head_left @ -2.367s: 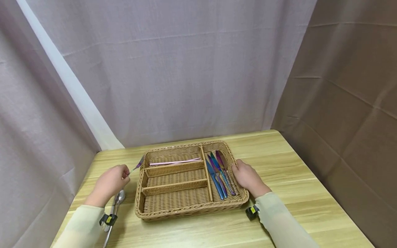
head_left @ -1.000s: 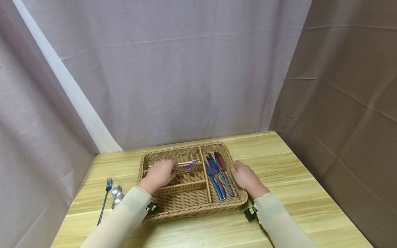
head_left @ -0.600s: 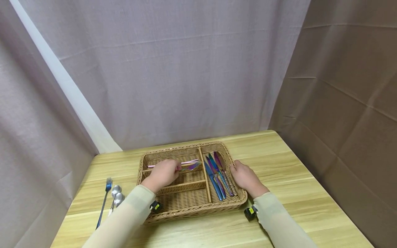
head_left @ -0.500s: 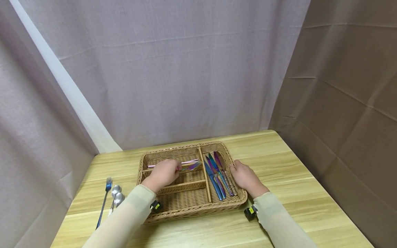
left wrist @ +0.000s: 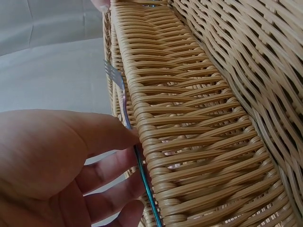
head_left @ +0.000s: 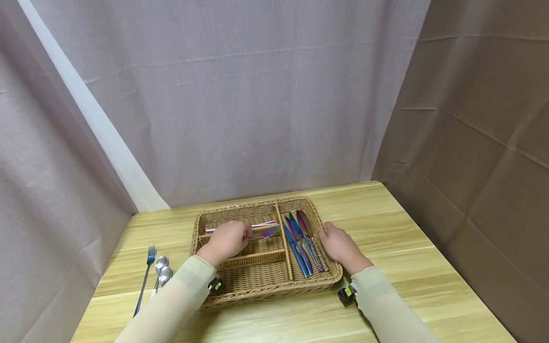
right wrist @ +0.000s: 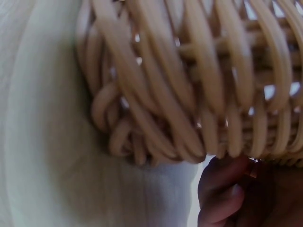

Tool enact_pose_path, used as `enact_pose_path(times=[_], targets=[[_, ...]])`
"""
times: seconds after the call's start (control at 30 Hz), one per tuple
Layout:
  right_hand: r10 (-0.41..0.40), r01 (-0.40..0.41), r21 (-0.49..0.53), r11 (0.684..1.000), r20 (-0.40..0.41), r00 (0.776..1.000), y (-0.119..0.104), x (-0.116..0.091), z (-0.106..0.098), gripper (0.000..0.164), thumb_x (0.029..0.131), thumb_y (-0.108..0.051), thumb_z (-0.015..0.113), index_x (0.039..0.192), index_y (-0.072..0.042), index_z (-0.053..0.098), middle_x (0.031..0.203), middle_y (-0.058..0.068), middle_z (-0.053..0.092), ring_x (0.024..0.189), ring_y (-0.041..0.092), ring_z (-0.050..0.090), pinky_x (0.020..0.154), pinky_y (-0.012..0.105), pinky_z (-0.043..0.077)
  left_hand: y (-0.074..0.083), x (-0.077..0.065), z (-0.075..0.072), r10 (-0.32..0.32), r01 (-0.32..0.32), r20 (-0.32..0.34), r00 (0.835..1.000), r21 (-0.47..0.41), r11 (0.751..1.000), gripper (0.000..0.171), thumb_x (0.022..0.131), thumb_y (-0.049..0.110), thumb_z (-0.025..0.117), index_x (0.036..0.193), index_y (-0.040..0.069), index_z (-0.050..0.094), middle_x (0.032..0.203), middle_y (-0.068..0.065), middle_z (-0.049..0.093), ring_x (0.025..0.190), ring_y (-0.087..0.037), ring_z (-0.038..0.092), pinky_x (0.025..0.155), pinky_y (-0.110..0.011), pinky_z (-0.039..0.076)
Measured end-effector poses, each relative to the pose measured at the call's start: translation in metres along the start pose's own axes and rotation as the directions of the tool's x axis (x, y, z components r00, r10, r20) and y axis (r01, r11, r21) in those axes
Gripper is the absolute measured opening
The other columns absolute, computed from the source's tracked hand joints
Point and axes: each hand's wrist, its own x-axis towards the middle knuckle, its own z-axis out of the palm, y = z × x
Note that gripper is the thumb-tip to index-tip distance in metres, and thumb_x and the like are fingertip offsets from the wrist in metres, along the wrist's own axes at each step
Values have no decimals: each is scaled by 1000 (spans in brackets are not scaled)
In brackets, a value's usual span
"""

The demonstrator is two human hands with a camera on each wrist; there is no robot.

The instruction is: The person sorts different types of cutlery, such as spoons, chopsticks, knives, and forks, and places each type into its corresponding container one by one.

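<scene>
My left hand (head_left: 229, 238) is over the wicker cutlery tray (head_left: 240, 290), pinching a rainbow-coloured fork (head_left: 270, 232) by its handle. The tines point right, above the middle long compartment. In the left wrist view, thumb and fingers hold the fork (left wrist: 125, 104) along the top of a woven wall (left wrist: 156, 90). At the tray's right side, my right hand (head_left: 340, 245) grips the rim. The right wrist view shows that hand's curled fingers (right wrist: 222, 203) under the woven edge (right wrist: 156, 94).
Several coloured knives (head_left: 302, 245) lie in the tray's right compartment. Pink chopsticks (head_left: 263, 224) are in the back one. Left of the tray, a blue fork (head_left: 147, 274) and two spoons (head_left: 165, 274) lie on the wooden table (head_left: 407, 267). Curtains (head_left: 266, 105) stand behind.
My left hand has carried the fork from left of the tray to above it. In the last half second the tines have turned slightly. The right hand keeps its place on the rim.
</scene>
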Motion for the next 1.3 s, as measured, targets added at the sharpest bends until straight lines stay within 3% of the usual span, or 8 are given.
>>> enact_pose_path(times=[0.27, 0.77, 1.3], targets=[[14, -14, 3, 1000, 5, 1000, 0, -1, 0, 56, 104, -38, 32, 139, 5, 43, 130, 33, 57, 115, 47, 53, 99, 63, 43, 0, -1, -1, 2, -2, -5, 1000, -13, 1000, 16, 80, 5, 65, 89, 17, 71, 84, 5, 70, 70, -11, 58, 62, -32, 54], [9, -9, 0, 1000, 3, 1000, -1, -1, -1, 58, 105, -39, 32, 140, 6, 42, 133, 33, 56, 116, 47, 52, 100, 64, 42, -1, -4, -6, -6, 7, 13, 1000, -48, 999, 22, 79, 5, 65, 98, 14, 73, 92, 1, 74, 78, -13, 64, 69, -33, 57], [7, -7, 3, 1000, 0, 1000, -1, 0, 0, 57, 105, -38, 32, 139, 6, 43, 132, 33, 56, 116, 47, 52, 100, 64, 42, -10, -17, -25, -127, 128, 8, 992, -24, 992, 34, 82, 23, 67, 116, 20, 70, 78, 8, 67, 63, -8, 52, 56, -34, 48]])
